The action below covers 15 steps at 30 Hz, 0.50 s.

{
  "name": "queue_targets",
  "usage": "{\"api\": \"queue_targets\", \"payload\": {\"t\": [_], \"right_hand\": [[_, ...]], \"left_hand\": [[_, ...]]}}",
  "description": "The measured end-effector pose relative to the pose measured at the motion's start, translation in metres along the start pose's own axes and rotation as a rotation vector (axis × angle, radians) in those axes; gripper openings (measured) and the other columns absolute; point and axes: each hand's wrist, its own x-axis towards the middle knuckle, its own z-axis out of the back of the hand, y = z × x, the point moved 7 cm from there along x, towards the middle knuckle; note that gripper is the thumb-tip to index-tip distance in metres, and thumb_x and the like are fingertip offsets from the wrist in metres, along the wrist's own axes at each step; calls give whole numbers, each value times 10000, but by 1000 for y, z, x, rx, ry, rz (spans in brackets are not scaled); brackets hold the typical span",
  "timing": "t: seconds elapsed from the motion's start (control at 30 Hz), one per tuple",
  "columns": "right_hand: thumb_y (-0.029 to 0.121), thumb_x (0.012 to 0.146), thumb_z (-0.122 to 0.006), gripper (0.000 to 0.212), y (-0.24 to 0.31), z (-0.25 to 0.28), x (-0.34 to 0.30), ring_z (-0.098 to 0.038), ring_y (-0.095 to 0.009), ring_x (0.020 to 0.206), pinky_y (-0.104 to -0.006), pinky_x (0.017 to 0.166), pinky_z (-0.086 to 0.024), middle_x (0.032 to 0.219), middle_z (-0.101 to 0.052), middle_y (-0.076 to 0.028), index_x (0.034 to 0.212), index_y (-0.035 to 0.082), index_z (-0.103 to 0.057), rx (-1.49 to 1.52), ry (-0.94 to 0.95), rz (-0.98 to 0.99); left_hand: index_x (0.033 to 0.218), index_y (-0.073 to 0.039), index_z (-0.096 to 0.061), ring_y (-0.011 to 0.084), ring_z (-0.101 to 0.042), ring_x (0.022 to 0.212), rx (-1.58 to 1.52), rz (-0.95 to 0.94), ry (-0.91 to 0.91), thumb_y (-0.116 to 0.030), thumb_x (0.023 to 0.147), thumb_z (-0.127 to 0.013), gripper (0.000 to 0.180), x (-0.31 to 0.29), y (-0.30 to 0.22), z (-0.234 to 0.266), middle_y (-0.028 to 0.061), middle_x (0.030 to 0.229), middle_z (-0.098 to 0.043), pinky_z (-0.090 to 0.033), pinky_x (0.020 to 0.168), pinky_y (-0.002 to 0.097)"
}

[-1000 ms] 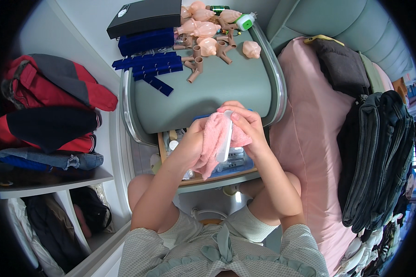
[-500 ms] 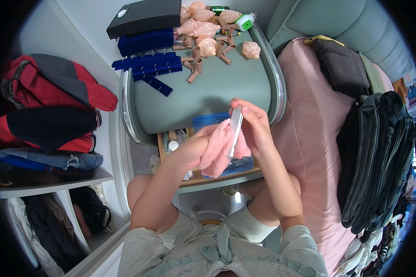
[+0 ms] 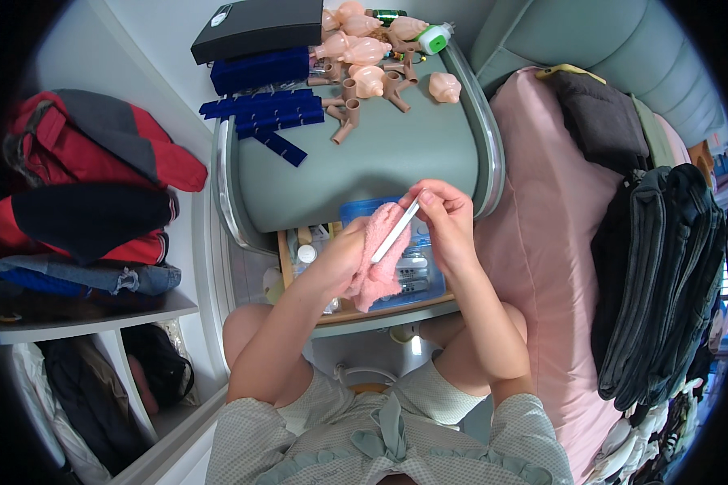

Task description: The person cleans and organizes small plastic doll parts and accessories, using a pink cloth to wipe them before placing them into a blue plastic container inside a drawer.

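My left hand [image 3: 341,257] is closed around a fluffy pink cloth [image 3: 374,283], bunched up above an open drawer. From above, my right hand [image 3: 449,222] pinches the upper end of a thin white flat bar-shaped thing [image 3: 398,233] between thumb and fingers. This white piece slants down to the left, and its lower part lies against the cloth. Its exact kind cannot be made out, since it shows nearly edge-on. The fingertips of my left hand are hidden by the cloth.
The drawer [image 3: 332,319] below my hands holds a blue tray [image 3: 435,279] and a white-capped bottle [image 3: 306,254]. On the green cabinet top [image 3: 299,194] lie brown branched tubes [image 3: 346,121], peach bulb-shaped pieces [image 3: 368,81], dark blue strips [image 3: 283,149] and a black box [image 3: 255,31]. Folded jeans [image 3: 663,275] lie right.
The white piece has tilted further over to the left, and its lower end now rests on the cloth's face. The cloth has shifted left, uncovering more of the blue tray.
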Motion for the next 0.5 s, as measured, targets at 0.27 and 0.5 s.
{"api": "queue_targets", "payload": {"t": [0.27,0.5], "right_hand": [[38,775,-687,91,6,0,1,-540,-29,607,-173,558,-422,692,-626,-13,766,10,-600,-106,5,-96],[32,764,-695,107,6,2,1,-513,-7,609,-150,525,-375,687,-618,-2,719,15,-599,-277,-24,-47]], "left_hand": [[1095,-52,-531,123,-577,716,115,-73,94,-345,956,-405,348,-12,-20,-30,36,874,-591,-476,646,230],[1001,-47,-555,130,-604,735,277,34,-19,-301,943,-433,287,2,-3,-4,14,740,-558,-477,639,253]]}}
